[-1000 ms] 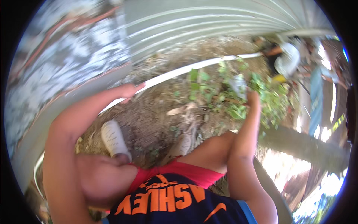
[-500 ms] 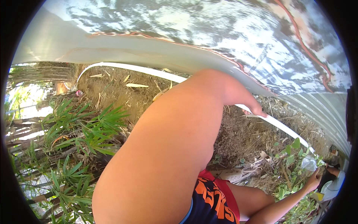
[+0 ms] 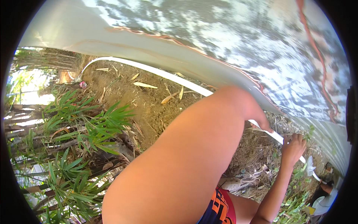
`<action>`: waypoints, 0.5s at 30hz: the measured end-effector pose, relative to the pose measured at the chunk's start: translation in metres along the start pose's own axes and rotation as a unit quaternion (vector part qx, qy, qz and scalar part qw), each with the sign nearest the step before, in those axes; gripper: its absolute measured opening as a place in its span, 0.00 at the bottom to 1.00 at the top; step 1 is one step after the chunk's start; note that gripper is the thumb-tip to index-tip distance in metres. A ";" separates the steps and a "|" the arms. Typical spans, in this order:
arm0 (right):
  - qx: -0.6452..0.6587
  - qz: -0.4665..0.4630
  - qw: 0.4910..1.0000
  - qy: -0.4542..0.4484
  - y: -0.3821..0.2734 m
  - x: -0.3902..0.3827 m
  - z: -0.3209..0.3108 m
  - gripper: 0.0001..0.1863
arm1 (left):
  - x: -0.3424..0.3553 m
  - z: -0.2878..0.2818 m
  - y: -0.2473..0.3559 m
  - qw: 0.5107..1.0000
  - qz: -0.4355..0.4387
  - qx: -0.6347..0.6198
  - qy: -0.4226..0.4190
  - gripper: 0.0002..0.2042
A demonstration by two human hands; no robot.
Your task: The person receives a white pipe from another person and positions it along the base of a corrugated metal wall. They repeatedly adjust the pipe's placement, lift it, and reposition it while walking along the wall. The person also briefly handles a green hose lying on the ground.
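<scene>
A long white pipe (image 3: 156, 74) curves along the dirt beside the wall base, out to the far left and down toward the lower right. My left hand (image 3: 264, 124) is closed on it, with my bare arm filling the middle of the view and hiding part of the pipe. Just to the right, my right hand (image 3: 293, 148) has its fingers bent over the same pipe. A crumpled translucent plastic bag (image 3: 310, 166) is at the pipe below my right hand.
A mottled white-grey wall (image 3: 223, 26) with reddish lines rises above, meeting a corrugated panel (image 3: 333, 145) on the right. Leafy bamboo (image 3: 74, 123) and stems line the left; dry leaves litter the soil (image 3: 123, 97). Another person (image 3: 324, 201) is partly visible at lower right.
My head has swung left since a second ago. Since half a second ago, my right hand has moved up from beside the plastic bag onto the pipe, close to my left hand.
</scene>
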State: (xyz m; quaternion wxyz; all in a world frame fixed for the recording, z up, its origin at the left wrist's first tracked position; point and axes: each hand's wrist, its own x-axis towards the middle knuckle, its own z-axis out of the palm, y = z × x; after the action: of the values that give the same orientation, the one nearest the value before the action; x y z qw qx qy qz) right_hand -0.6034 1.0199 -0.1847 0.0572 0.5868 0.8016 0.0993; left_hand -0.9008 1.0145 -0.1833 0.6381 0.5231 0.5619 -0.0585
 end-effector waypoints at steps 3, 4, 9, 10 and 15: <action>-0.050 -0.023 0.997 0.056 -0.047 0.016 -0.026 0.20 | 0.020 0.007 -0.019 1.000 0.009 0.004 -0.011 0.40; -0.053 -0.047 0.991 0.114 -0.057 0.019 -0.031 0.20 | 0.026 0.009 -0.025 1.000 0.012 0.006 -0.016 0.39; 0.054 -0.011 0.977 -0.204 -0.075 0.027 -0.014 0.14 | 0.061 0.010 -0.062 0.998 0.015 0.039 -0.047 0.39; 0.057 -0.010 0.967 -0.249 -0.069 0.023 -0.001 0.13 | 0.074 0.009 -0.063 0.997 0.019 0.051 -0.057 0.39; 0.044 -0.089 0.947 -0.304 0.003 0.020 0.134 0.30 | 0.175 0.052 -0.017 0.974 0.123 0.137 -0.134 0.41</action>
State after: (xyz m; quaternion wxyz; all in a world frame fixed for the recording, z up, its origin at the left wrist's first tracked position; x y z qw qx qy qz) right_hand -0.5793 1.0523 -0.3140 0.2810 0.5176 0.7985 -0.1250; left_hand -0.8144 1.0585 -0.3385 0.6323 0.6580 0.3894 -0.1253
